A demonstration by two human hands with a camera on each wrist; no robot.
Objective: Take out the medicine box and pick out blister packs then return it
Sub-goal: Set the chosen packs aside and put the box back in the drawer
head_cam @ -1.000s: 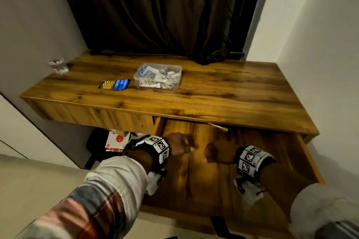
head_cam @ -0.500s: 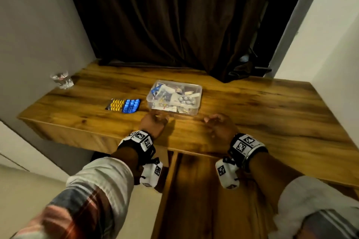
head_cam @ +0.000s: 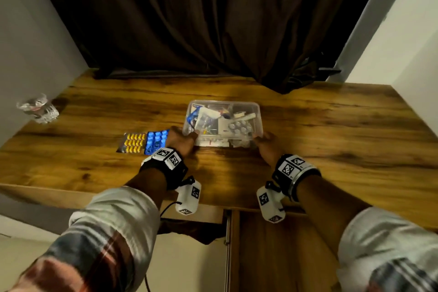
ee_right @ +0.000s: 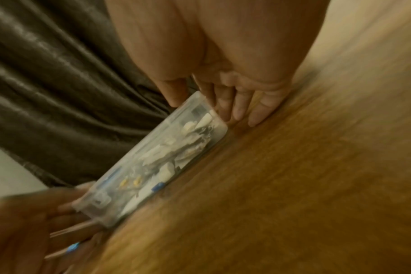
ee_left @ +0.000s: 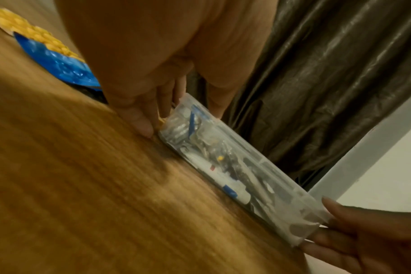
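Observation:
The clear plastic medicine box (head_cam: pixel 222 101) stands on the wooden desk (head_cam: pixel 320 130), full of packets and blister strips. My left hand (head_cam: pixel 181 141) holds its near left corner, thumb over the rim and fingers against the end wall (ee_left: pixel 235 166). At the near right corner my right hand (head_cam: pixel 266 143) holds it the same way, thumb on the rim and fingers down the side (ee_right: pixel 167 157). Just left of the box lie a yellow blister pack (head_cam: pixel 135 142) and a blue blister pack (head_cam: pixel 156 141), flat on the desk, the blue one partly under my left hand.
A drinking glass (head_cam: pixel 38 108) stands at the desk's far left corner. Below the front edge the wooden drawer (head_cam: pixel 284 256) is pulled open. A dark curtain (head_cam: pixel 201 19) hangs behind the desk, with walls close on both sides.
Both hands came up from the open drawer, crossed the desk's front edge and now hold the box's two near corners. The box and blister packs have stayed put.

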